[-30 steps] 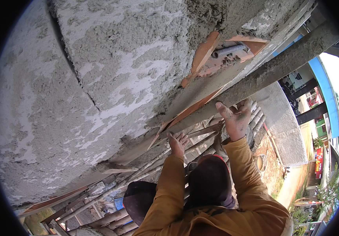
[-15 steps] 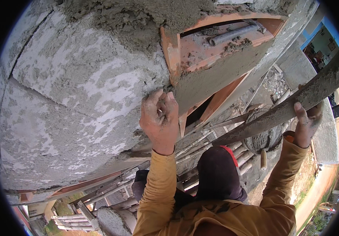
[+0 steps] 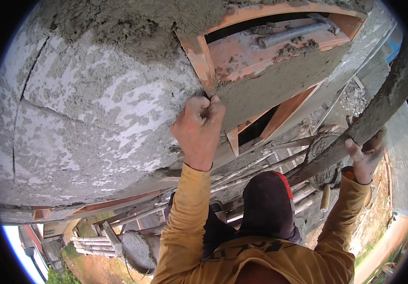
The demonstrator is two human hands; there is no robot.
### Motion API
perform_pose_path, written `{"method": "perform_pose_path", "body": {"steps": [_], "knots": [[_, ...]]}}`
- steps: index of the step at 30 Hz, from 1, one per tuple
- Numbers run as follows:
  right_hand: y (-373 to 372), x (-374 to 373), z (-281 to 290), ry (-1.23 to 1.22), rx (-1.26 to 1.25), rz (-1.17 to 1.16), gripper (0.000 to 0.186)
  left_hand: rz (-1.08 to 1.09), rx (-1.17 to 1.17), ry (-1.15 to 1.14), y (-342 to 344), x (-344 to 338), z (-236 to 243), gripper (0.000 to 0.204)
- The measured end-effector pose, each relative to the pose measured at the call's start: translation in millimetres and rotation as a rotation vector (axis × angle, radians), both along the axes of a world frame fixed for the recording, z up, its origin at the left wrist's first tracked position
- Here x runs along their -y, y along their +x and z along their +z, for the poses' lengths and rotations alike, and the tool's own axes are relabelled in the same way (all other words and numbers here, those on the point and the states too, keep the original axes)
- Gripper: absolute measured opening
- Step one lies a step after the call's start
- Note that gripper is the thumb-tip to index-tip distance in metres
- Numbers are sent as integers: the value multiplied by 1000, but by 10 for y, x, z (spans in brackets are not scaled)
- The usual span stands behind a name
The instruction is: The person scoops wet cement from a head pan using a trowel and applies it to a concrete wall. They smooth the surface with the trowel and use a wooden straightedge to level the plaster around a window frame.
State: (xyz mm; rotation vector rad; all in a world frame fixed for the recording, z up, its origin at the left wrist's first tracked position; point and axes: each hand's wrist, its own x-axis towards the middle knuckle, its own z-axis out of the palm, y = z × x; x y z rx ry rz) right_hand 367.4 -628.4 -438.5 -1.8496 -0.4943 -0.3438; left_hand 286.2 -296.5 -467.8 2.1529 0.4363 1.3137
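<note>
My left hand (image 3: 198,128), fingers curled, touches the mottled cement wall (image 3: 99,118) at the bottom corner of an orange frame (image 3: 204,66) around an opening; whatever its fingertips hold is hidden. On the right, my right hand (image 3: 368,156) grips a long, mortar-coated straightedge board (image 3: 379,109), which slants down toward my knee (image 3: 265,203). Behind that board lies a mortar-filled container (image 3: 322,142), partly hidden, and a wooden tool handle (image 3: 325,198) shows below it. A grey metal tube (image 3: 294,35) rests inside the framed opening. A second orange-framed opening (image 3: 286,109) sits below the first.
Bamboo and timber scaffolding (image 3: 95,244) runs below me, with a round pan of mortar (image 3: 135,251) at the lower left. Far below are dirt ground (image 3: 374,241) and vegetation. A pale concrete surface (image 3: 398,161) stands beyond the board at the right.
Since a second ago my left hand has risen to the upper frame's corner and curled. My right hand has moved rightward with the board, away from the wall. The view has also shifted.
</note>
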Motion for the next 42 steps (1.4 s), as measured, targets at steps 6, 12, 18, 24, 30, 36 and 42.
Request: {"method": "perform_pose_path", "body": {"steps": [6,12,18,24,30,36,42], "knots": [[-10,15,-194,69,-11,8,81,-2,-27,32,101,73,5,26],[-55,40,-202,97,-39,1,84,-39,-50,-89,193,332,18,22],[-78,30,-262,134,-11,-31,84,-472,-128,52,87,695,-331,9],[-61,74,-251,165,-126,15,83,-1078,-142,-434,137,1079,-337,40],[37,8,-235,204,-144,205,83,-1391,-148,-368,213,1600,-307,61],[54,178,-258,310,-226,325,82,-1423,-181,-315,233,1760,-362,70],[98,145,-311,342,-273,321,81,-1387,-166,-277,228,1849,-496,85]]}}
